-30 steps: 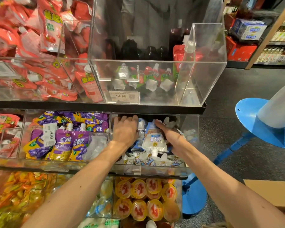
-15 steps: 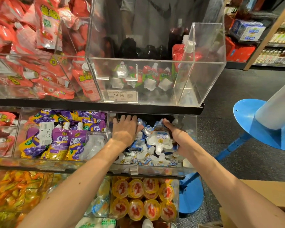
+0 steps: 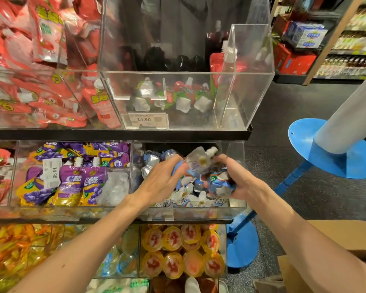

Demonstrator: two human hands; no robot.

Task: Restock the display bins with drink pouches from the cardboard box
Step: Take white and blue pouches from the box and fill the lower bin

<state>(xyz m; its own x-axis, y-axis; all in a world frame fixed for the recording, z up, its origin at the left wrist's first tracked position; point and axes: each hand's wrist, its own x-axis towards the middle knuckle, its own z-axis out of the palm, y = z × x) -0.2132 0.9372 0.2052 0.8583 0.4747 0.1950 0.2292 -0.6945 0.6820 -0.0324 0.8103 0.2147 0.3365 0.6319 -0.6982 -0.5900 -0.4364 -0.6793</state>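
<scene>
Both hands reach into the clear middle-shelf bin [image 3: 237,205] that holds several blue-and-white drink pouches [image 3: 190,199]. My left hand [image 3: 161,180] and my right hand [image 3: 235,176] together clutch a bunch of these pouches [image 3: 201,166], lifted a little above the pile, one white spout pointing up right. A corner of the cardboard box [image 3: 347,237] shows at the lower right, behind my right forearm.
Purple grape pouches [image 3: 72,182] fill the bin to the left. A nearly bare clear bin [image 3: 230,98] with a 14.90 price tag sits on the shelf above. Round jelly cups [image 3: 182,254] lie below. A blue stand base [image 3: 334,149] is on the floor at right.
My hands were apart, the left resting on the pile and the right on one pouch. They have drawn together and gathered a bunch of pouches, lifting it slightly.
</scene>
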